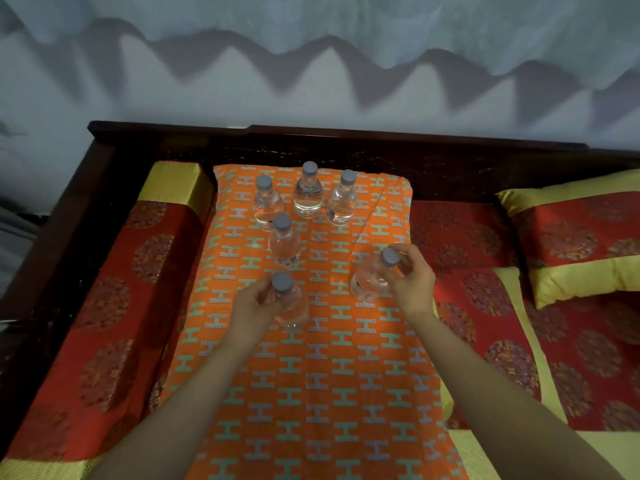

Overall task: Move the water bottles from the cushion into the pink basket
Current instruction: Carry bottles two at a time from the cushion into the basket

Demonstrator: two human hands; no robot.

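Note:
Several clear water bottles with grey caps stand on the orange patterned cushion [311,375]. My left hand [254,306] grips the neck of the nearest bottle [292,306], which stands upright. My right hand [410,277] holds the top of a tilted bottle [369,280] at the cushion's right side. One bottle [284,242] stands in the middle. Three more stand at the back: left [266,202], centre [308,194] and right [343,200]. No pink basket is in view.
The cushion lies on a dark wooden bench with red and gold upholstery [485,323]. A red and gold bolster [166,209] lies at the left and pillows [575,233] at the right. The carved backrest [346,147] and a grey wall are behind.

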